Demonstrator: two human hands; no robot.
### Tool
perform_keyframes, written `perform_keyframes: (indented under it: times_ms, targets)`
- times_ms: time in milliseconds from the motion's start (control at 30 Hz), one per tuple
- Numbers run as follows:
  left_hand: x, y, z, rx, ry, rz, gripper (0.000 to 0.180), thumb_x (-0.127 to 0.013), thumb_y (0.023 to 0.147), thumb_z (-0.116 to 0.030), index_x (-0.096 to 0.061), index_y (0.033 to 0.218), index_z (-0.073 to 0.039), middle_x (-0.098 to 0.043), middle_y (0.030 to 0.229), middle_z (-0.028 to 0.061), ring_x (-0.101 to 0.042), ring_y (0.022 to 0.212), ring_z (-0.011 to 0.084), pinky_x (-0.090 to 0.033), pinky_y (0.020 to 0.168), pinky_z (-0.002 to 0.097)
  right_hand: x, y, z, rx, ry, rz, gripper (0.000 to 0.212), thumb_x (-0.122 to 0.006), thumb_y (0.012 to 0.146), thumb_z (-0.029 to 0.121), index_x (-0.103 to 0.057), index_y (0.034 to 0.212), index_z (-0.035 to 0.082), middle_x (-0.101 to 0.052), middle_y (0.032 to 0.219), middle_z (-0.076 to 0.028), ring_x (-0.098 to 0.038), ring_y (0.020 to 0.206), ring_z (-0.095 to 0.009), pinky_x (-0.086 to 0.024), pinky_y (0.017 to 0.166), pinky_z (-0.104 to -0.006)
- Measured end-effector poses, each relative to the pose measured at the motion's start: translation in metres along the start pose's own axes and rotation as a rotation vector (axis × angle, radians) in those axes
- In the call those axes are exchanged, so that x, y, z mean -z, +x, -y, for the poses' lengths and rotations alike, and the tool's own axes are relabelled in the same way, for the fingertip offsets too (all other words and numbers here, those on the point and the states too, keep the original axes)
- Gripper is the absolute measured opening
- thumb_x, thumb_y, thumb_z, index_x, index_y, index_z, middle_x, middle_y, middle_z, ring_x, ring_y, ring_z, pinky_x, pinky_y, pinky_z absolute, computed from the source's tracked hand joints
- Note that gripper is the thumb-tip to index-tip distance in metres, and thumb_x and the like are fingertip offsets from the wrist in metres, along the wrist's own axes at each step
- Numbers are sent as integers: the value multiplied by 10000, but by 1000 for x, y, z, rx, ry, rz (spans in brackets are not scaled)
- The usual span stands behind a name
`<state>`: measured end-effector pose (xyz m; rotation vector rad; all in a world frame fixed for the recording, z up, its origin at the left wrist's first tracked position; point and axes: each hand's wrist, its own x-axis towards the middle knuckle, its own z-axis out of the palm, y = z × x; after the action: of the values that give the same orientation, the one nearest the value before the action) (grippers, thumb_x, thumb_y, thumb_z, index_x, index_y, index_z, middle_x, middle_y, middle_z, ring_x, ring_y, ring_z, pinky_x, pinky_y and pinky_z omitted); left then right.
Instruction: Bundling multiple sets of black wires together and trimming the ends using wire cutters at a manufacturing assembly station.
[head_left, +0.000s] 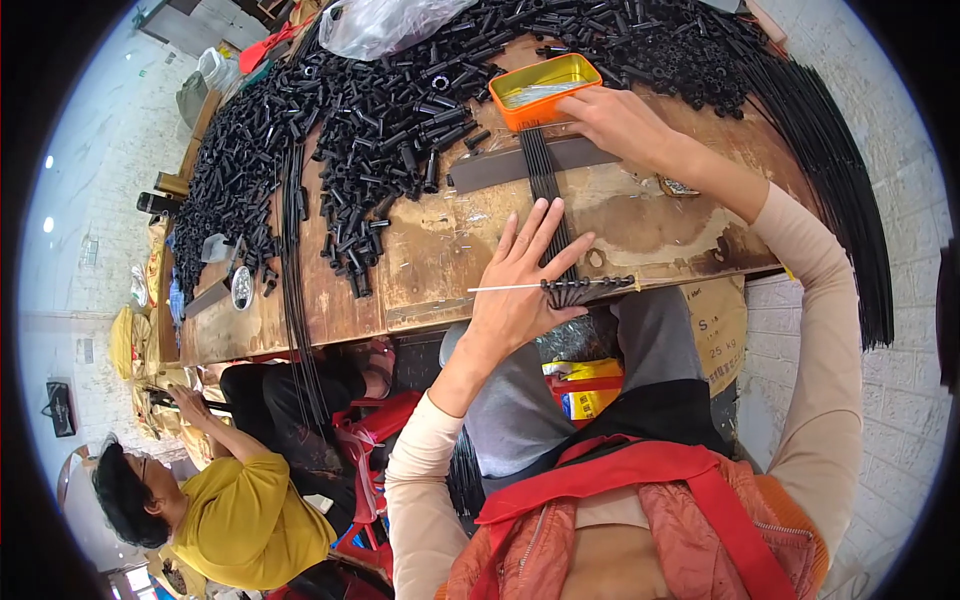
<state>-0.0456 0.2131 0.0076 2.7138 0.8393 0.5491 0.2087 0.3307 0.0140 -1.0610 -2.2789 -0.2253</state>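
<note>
My left hand (520,270) lies with fingers spread over a bundle of thin black rods (540,165) on the wooden table. The rods' knobbed ends (580,290) fan out at the table's near edge. A thin white stick (505,288) reaches from these ends across the back of my left hand. My right hand (615,120) is at the right side of an orange tin (520,115), its fingers drawn together over the rim. Inside the tin lie many thin silvery pins (535,95). Whatever is between my right fingertips is hidden.
Heaps of black tubular parts (400,110) cover the table's far and left side. Long black rods (830,160) hang over the right edge. A dark flat strip (490,170) lies under the bundle. A co-worker in a yellow top (240,520) sits at left.
</note>
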Motion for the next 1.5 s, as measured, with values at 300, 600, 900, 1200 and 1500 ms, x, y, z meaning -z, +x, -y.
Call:
perform_keyframes:
  times_ms: [300, 600, 900, 1200, 1500]
  targets:
    - [0, 1, 1, -8, -18, -5, 898, -853, 602, -346, -476, 1411, -246, -324, 1527, 162, -287, 1427, 340, -253, 1160, 510, -1, 11, -5, -11, 59, 183, 133, -593, 865, 84, -633, 975, 20, -649, 948, -157, -629, 888, -352, -513, 768, -427]
    - [-1, -2, 2, -46, -3, -6, 842, -824, 644, -383, -488, 1398, -216, -308, 1533, 173, -280, 1427, 352, -256, 1159, 496, -15, 87, -61, -244, -109, 501, 159, -687, 738, 54, -676, 862, -45, -664, 796, -205, -661, 789, -370, -535, 714, -412]
    - [-8, -24, -6, -82, 82, -55, 832, -587, 583, 37, -524, 1379, -194, -387, 1497, 164, -360, 1395, 327, -298, 1149, 443, -10, 74, -61, -174, 70, 299, 138, -639, 800, 64, -712, 886, -15, -661, 767, -194, -651, 757, -368, -516, 692, -402]
    - [-11, -23, -7, -101, 114, -87, 879, -624, 529, 74, -523, 1366, -173, -387, 1491, 160, -354, 1390, 338, -290, 1163, 433, 17, 10, 6, -39, 128, 267, 194, -662, 842, 117, -701, 1012, 33, -668, 837, -154, -650, 809, -321, -507, 747, -401]
    - [-12, -23, -7, -76, 115, -84, 864, -626, 535, 69, -535, 1355, -185, -380, 1499, 155, -356, 1391, 332, -289, 1163, 433, 19, 2, 10, -5, 98, 295, 253, -599, 846, 36, -691, 1082, 29, -576, 838, -145, -616, 802, -331, -492, 718, -407]
